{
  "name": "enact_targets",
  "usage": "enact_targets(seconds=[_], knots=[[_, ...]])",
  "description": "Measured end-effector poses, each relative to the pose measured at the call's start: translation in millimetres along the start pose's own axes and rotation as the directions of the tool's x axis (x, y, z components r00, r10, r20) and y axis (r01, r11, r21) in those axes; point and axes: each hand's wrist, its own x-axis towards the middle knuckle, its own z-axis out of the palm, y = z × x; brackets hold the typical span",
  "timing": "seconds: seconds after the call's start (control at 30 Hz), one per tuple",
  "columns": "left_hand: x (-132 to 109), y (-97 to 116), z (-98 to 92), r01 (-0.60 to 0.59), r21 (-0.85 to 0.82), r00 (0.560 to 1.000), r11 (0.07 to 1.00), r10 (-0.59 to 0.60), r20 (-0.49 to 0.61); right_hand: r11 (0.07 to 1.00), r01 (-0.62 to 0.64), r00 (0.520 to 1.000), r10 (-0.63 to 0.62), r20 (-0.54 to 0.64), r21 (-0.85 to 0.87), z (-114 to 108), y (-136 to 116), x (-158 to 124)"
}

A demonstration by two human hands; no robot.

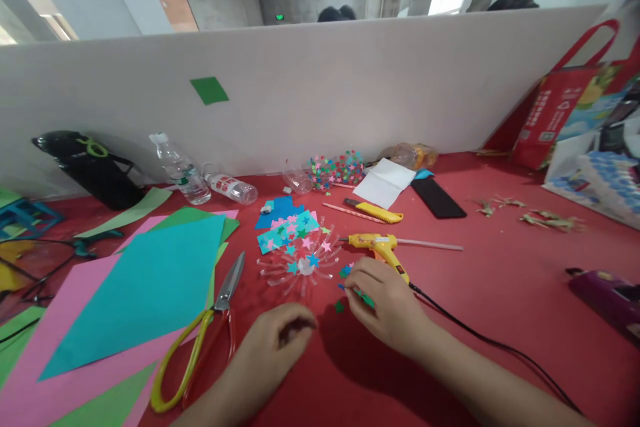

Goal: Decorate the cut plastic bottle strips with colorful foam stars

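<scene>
My left hand point(277, 347) hovers over the red table with its fingers curled in toward the thumb; whatever may be in them is hidden. To its right, my right hand point(383, 300) is closed at the fingertips over a small pile of paper stars point(345, 271). A green piece shows beside those fingers, and I cannot tell whether it is held. In front of both hands sits a clear plastic flower-like piece point(305, 267), cut into curling strips, with several coloured stars on it. Scissors point(220, 313) with yellow and red handles lie left of my left hand.
A yellow glue gun point(375, 241) with a black cord lies beyond my right hand. Coloured paper sheets point(145, 287) cover the left side. Farther back are a yellow cutter point(380, 212), a black phone-like slab point(437, 197), plastic bottles point(183, 170) and a white partition point(320, 93).
</scene>
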Motion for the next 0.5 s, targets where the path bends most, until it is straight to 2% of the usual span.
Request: enact_targets(seconds=[0.07, 0.13, 0.2, 0.27, 0.4, 0.5], knots=[[17, 19, 15.0, 0.128, -0.317, 0.992, 0.940, -0.116, 0.056, 0.996, 0.061, 0.998, -0.062, -0.015, -0.066, 1, -1, 0], [25, 37, 24.3, 0.164, -0.501, 0.986, 0.850, -0.156, 0.057, 0.985, 0.118, 0.992, -0.122, -0.023, -0.126, 0, -2, 1], [26, 48, 27.2, 0.166, -0.583, 0.984, 0.795, -0.174, 0.043, 0.968, 0.181, 0.982, -0.187, -0.016, -0.176, -2, -4, 3], [21, 50, 26.1, 0.178, -0.628, 0.978, 0.757, -0.208, 0.026, 0.944, 0.253, 0.967, -0.255, 0.018, -0.214, -3, -5, 4], [14, 41, 23.0, 0.234, -0.681, 0.958, 0.693, -0.285, 0.039, 0.901, 0.343, 0.939, -0.333, 0.083, -0.266, 0, -5, 3], [14, 36, 23.0, 0.284, -0.727, 0.946, 0.625, -0.305, 0.107, 0.871, 0.390, 0.920, -0.382, 0.089, -0.299, 3, -5, -1]])
